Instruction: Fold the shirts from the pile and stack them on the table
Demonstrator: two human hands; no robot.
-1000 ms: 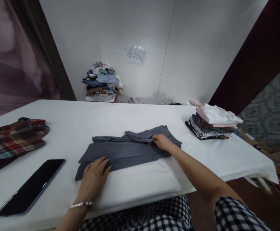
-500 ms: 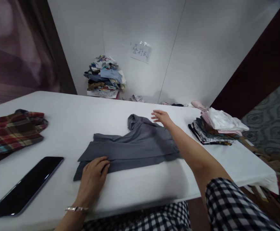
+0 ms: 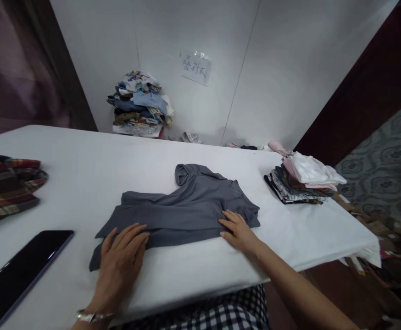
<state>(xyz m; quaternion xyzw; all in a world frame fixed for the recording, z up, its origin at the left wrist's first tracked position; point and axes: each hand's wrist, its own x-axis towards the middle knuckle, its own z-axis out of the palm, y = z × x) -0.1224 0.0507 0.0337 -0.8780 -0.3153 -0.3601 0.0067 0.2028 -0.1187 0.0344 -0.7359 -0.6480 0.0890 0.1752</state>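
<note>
White table (image 3: 83, 165) – grey shirt (image 3: 186, 208) under left hand (image 3: 119, 263), right hand (image 3: 238, 231) – fingers flat, spread.

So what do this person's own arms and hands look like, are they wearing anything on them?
Both forearms are bare, with no gloves and no sleeves in view. The left hand has a thin silver-coloured bracelet at the wrist. The right hand shows no ring or band that I can make out. Black-and-white checked clothing shows at the table's near edge.
</note>
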